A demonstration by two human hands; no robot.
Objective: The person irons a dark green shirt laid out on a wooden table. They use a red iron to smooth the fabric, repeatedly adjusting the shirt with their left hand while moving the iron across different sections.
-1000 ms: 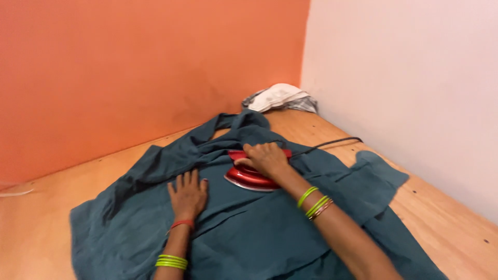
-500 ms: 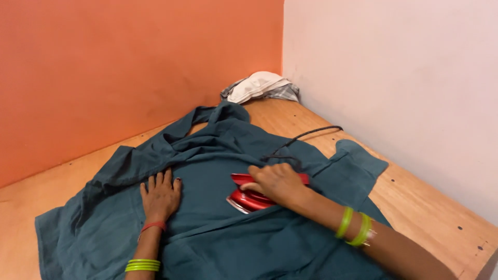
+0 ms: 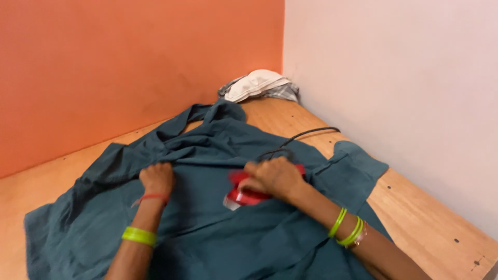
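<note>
— So, where is the iron sitting?
— The red iron (image 3: 249,193) is resting mid-garment on the teal garment (image 3: 218,228), right hand (image 3: 274,177) gripping it closed; left hand (image 3: 156,178) is bunching cloth beside it.

A plain domestic room corner used for ironing: a plywood platform (image 3: 430,228) meets an orange wall (image 3: 129,67) and a white wall (image 3: 394,78), with folded laundry (image 3: 259,85) in the far corner.
</note>
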